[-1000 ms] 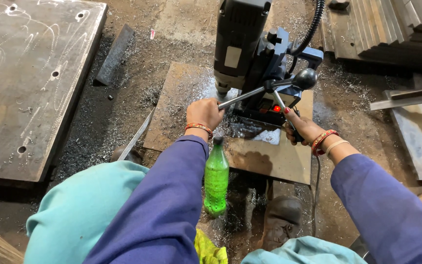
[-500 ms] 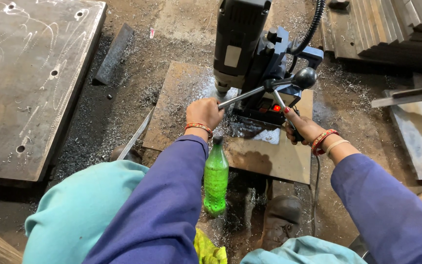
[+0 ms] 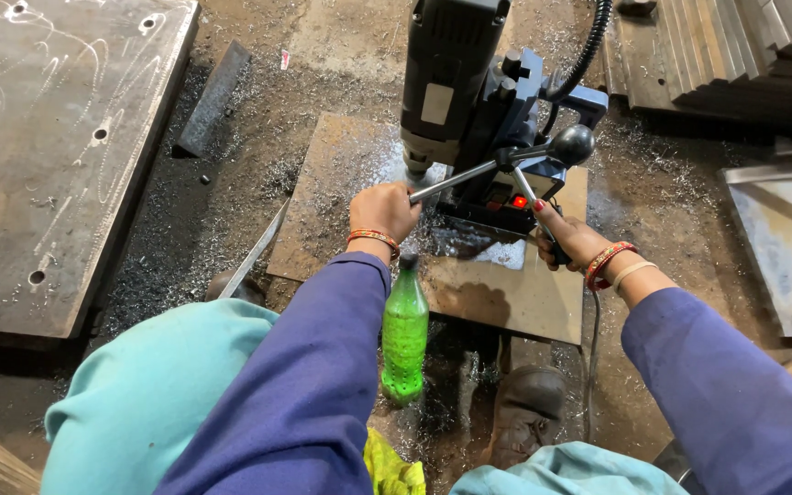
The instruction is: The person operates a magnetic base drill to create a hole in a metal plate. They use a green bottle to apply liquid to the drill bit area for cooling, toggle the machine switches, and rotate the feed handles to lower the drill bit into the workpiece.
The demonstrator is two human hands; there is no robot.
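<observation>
A dark magnetic drill press stands on a rusty steel plate on the floor. My left hand is closed around the end of one feed handle bar. My right hand grips another spoke of the same handle beside the drill base, where a red light glows. A green plastic bottle stands upright just below my left wrist. Metal shavings and wet fluid lie around the drill bit, which is hidden behind my left hand.
A large steel plate with holes lies at the left, with a short dark bar beside it. Stacked steel sections fill the top right, another plate the right edge. A dark shoe sits below.
Almost nothing has moved. Both hands stay on the handle spokes, and the bottle stands in the same place.
</observation>
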